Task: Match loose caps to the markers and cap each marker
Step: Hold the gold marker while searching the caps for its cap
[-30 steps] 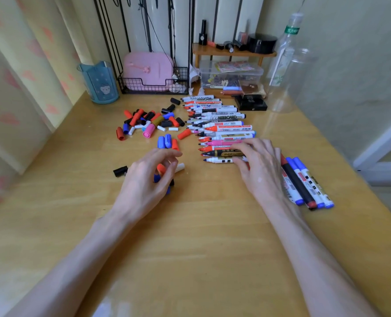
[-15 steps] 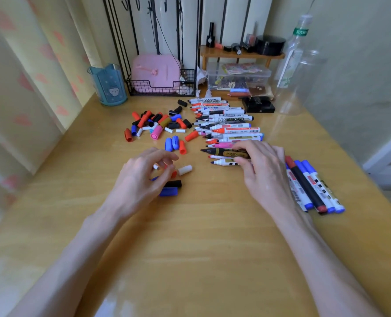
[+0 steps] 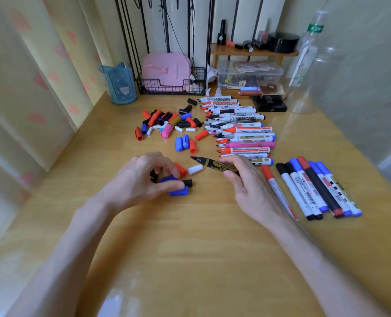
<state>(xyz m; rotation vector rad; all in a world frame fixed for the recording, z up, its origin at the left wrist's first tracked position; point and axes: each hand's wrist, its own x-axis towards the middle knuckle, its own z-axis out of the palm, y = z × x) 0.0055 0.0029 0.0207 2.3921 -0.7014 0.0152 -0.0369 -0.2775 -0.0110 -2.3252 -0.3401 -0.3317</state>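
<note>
Since the marker's nib has to meet a cap's open mouth, what matters here is how the black-and-gold marker (image 3: 212, 164) lies. The right hand (image 3: 251, 186) holds it by the rear of the barrel, fingers (image 3: 231, 173) closed round it. Its long axis runs nearly level across the desk (image 3: 190, 248), with the bare black nib pointing left and slightly away, toward the left hand (image 3: 144, 177). Just below and left of the nib sits a small cluster: a white cap (image 3: 195, 169) nearest the nib, a red cap (image 3: 181, 169) beside it, and a black cap (image 3: 188, 183) close to the left thumb. The left fingers are curled down over a blue cap (image 3: 167, 178); whether they grip it or merely cover it cannot be told. The black cap looks the likely match. It is nearer the left hand, so that hand is better placed to lift it and turn its mouth rightward to face the nib. The uncapped markers (image 3: 242, 131) lie farther back, and the capped markers (image 3: 315, 186) lie off to the right.
</note>
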